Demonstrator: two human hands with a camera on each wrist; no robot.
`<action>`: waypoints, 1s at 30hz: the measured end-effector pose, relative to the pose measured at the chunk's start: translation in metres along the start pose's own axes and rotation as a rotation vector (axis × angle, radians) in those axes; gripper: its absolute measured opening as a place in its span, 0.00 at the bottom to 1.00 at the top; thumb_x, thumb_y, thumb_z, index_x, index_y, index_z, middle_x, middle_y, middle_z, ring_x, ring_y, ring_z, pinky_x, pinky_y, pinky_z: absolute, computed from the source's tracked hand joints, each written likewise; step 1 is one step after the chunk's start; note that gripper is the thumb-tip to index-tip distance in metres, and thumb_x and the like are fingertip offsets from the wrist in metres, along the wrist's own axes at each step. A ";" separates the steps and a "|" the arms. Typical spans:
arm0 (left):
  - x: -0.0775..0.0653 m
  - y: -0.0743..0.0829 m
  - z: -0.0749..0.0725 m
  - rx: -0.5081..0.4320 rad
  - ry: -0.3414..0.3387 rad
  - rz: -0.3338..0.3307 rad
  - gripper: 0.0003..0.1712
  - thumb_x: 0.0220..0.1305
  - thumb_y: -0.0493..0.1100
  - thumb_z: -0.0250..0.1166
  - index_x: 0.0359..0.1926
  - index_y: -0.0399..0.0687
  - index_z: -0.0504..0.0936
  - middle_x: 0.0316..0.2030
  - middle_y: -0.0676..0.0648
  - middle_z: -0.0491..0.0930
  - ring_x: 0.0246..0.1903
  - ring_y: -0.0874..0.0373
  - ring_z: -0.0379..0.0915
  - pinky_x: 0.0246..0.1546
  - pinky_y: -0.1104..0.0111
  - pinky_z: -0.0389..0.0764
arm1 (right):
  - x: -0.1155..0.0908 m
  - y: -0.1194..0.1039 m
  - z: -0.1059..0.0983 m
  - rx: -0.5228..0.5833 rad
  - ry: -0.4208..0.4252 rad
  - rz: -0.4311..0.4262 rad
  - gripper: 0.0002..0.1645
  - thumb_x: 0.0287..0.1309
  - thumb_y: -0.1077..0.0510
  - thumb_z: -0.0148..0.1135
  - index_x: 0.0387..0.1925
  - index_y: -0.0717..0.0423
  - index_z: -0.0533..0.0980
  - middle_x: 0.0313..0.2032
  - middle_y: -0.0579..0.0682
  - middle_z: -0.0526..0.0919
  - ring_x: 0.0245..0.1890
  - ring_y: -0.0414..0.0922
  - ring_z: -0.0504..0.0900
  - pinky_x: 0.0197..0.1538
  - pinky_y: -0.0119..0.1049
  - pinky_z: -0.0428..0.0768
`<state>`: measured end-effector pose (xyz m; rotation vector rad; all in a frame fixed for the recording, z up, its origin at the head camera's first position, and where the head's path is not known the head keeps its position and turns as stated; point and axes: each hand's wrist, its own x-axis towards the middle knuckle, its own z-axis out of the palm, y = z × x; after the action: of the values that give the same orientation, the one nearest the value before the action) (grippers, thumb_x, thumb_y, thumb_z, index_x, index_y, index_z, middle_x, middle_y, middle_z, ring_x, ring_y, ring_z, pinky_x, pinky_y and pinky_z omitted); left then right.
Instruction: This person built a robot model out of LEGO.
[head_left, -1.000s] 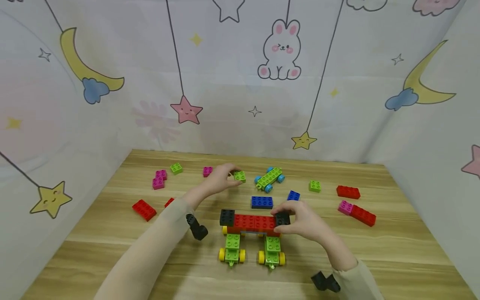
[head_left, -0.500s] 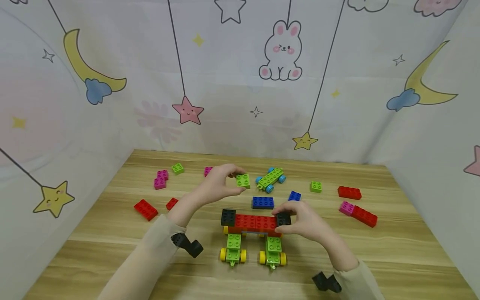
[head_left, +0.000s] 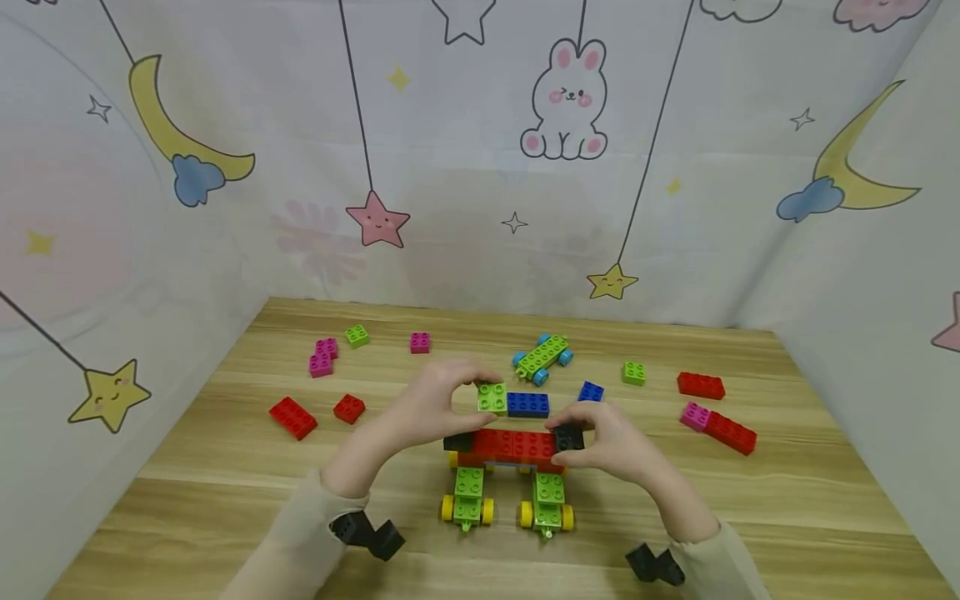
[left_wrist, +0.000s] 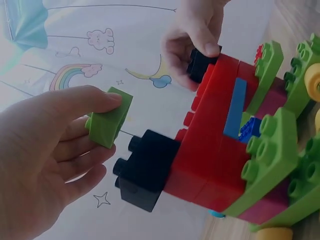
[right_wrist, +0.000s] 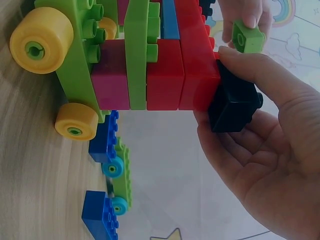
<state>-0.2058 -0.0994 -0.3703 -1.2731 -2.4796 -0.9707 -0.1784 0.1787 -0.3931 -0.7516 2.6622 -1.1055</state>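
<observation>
My left hand (head_left: 438, 404) pinches a light green toy brick (head_left: 492, 398) between thumb and fingers. In the left wrist view that green brick (left_wrist: 111, 117) hangs apart from the black brick (left_wrist: 150, 160) on the model's left end. The model has a red top (head_left: 512, 444), a black brick at each end and green wheeled bases (head_left: 468, 496) with yellow wheels (head_left: 567, 517) underneath. At its right end my right hand (head_left: 618, 446) grips the other black brick (right_wrist: 232, 97), thumb on one side and fingers on the other.
Behind the model lie a blue brick (head_left: 528, 405), a smaller blue brick (head_left: 591, 392) and a green car base (head_left: 543, 358) with blue wheels. Red bricks (head_left: 293, 417) and pink bricks (head_left: 321, 364) are scattered left; a joined pink and red pair (head_left: 720, 427) lies right. A printed cloth (head_left: 480, 167) hangs behind.
My left hand has lifted the green brick off the back of the table and brought it toward the model's left end. The right hand keeps its grip on the black brick.
</observation>
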 end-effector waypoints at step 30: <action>-0.011 0.004 0.017 -0.040 -0.193 -0.087 0.21 0.57 0.45 0.73 0.50 0.43 0.84 0.46 0.48 0.85 0.46 0.57 0.81 0.50 0.63 0.82 | 0.001 0.002 0.001 -0.009 -0.009 0.006 0.20 0.50 0.58 0.73 0.46 0.60 0.82 0.45 0.51 0.85 0.46 0.47 0.81 0.53 0.50 0.81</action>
<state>-0.1937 -0.0936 -0.3863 -1.3398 -2.6937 -0.9640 -0.1798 0.1787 -0.3958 -0.7483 2.6620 -1.0860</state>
